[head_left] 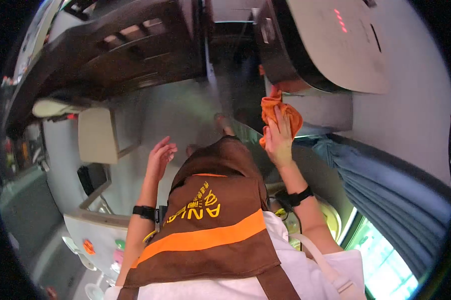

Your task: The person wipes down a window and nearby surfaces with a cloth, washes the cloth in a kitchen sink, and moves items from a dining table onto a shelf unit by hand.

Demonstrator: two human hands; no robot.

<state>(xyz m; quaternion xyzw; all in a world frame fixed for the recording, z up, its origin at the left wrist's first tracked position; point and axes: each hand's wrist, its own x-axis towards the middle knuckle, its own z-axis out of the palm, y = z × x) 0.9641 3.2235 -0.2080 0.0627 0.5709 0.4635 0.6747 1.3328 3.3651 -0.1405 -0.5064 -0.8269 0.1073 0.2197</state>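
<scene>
My right hand [280, 138] is closed on a crumpled orange cloth [270, 106]. Its fingers lie over the cloth, at the lower edge of a large black-and-white appliance [330, 40] with a row of red lights. Whether the cloth presses on the surface behind it, I cannot tell. Off to the other side, my left hand [161, 155] hangs in the air above the floor, its fingers loosely curled and apart, with nothing in them. Between both arms is a brown apron [215, 195] with an orange stripe.
Dark wooden furniture [135, 55] fills the upper left. Below it stands a pale chair [96, 135]. A white table [93, 230] with small items is at the lower left. Blue curtains [385, 180] hang on the right beside a bright window [385, 265]. Grey floor [150, 115] lies ahead.
</scene>
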